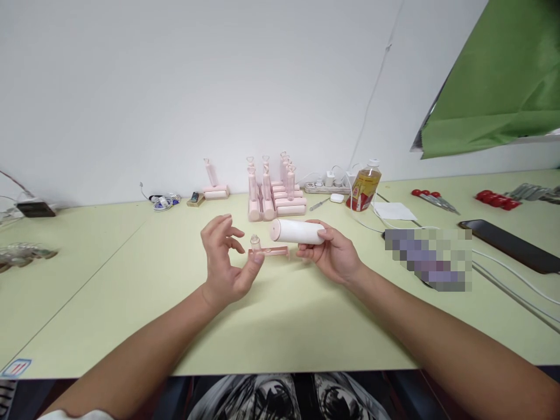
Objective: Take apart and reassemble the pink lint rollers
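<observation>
A white cylinder (300, 231) with a pink end cap lies sideways in the grip of my right hand (335, 254), its capped end pointing left. My left hand (227, 262) is held up to the left of it, fingers apart and empty. Between the hands, partly behind my left thumb, is a flat pinkish part (275, 251) with a small clear neck-like piece (255, 242) at its left end. Whether my left thumb touches this part, I cannot tell.
Several pink cylinders with upright clear pink tubes (266, 186) stand against the wall, and a similar set (216, 192) sits left of them. To the right are a screwdriver (319, 204), a drink bottle (364, 185), red-handled tools (426, 193), white cables and a dark phone (511, 245).
</observation>
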